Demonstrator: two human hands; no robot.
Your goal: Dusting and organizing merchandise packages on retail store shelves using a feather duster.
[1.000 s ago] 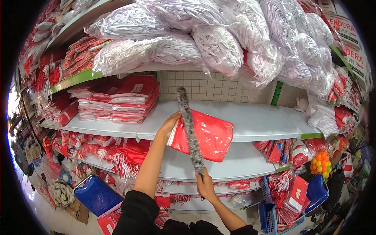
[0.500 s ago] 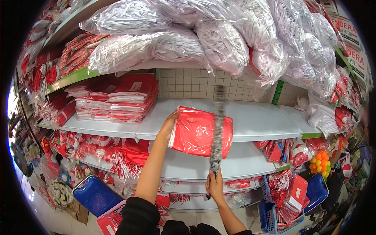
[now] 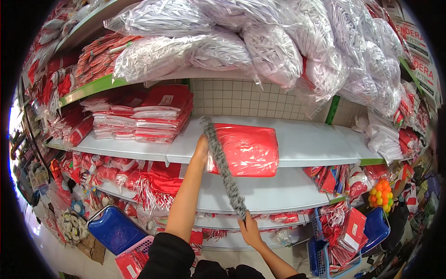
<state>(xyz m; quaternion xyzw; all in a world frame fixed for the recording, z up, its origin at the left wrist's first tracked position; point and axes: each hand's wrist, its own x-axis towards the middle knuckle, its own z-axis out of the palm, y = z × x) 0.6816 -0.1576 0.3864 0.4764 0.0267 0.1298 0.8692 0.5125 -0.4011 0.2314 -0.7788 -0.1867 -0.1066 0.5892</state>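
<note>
Swings the fluffy grey duster (image 3: 223, 167) leftward, from over the right part of the packet half a second ago to across its left end now, slanting with its tip toward the upper left. Wraps the right hand (image 3: 251, 230) around the duster's lower end, just below the packet. Grasps the plastic-wrapped red packet (image 3: 248, 151) by its left end with the left hand (image 3: 202, 146), fingers partly hidden behind the duster. Holds the packet at the pale shelf (image 3: 311, 144), overlapping its front edge in view; cannot tell about any contact with it. Has a stack of red and white packets (image 3: 160, 111) at left on the same shelf, well apart from the held one. Faces clear bags of white strips (image 3: 274, 53) above. Has a light blue basket (image 3: 324, 260) low at right, near a cluster of orange and yellow balls (image 3: 381, 195).
</note>
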